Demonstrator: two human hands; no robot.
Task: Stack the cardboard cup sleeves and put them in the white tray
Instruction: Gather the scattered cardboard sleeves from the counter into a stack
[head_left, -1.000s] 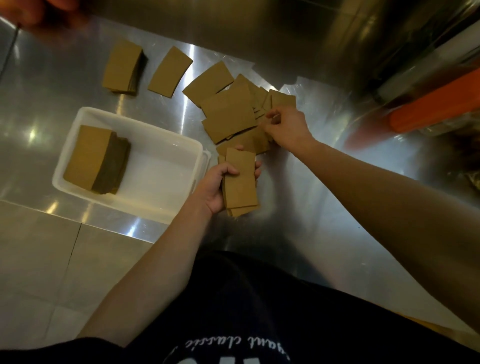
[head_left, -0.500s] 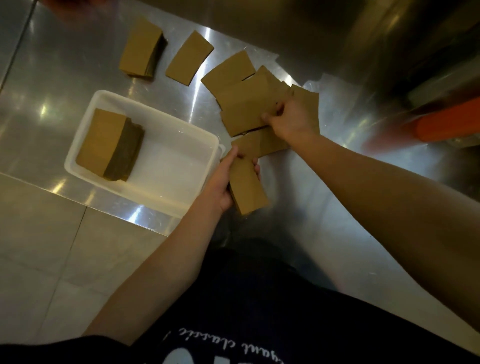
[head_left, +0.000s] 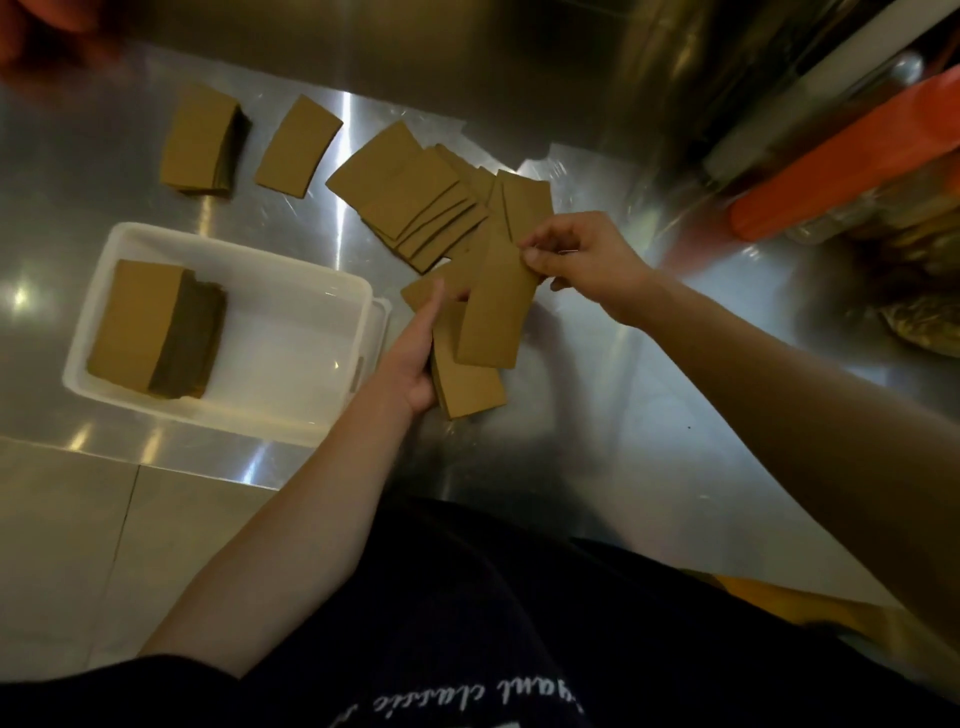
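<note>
While a single sleeve (head_left: 496, 306) is pinched by its upper edge in the right hand (head_left: 582, 262), a small stack (head_left: 467, 371) is gripped in the left hand (head_left: 415, 358), thumb along one side and fingers hidden beneath. The sleeve is held tilted over the stack, overlapping it but not yet squared with it.

A slip is judged the main risk: the pinch is light and at one corner only, so the sleeve could swing or drop askew as it is laid down. The held stack is clamped from one side, so a hard push could fan it out. The white tray (head_left: 291, 270) sits just beside the left hand, and its rim could be knocked.

One stack (head_left: 150, 322) is already seen inside the tray, against its left end. On the steel tabletop (head_left: 597, 467), one more stack (head_left: 200, 140) lies at the far left, one loose sleeve (head_left: 298, 148) beside it, and one fanned heap (head_left: 415, 197) beyond the hands; its sleeves overlap too much to be counted surely.
</note>
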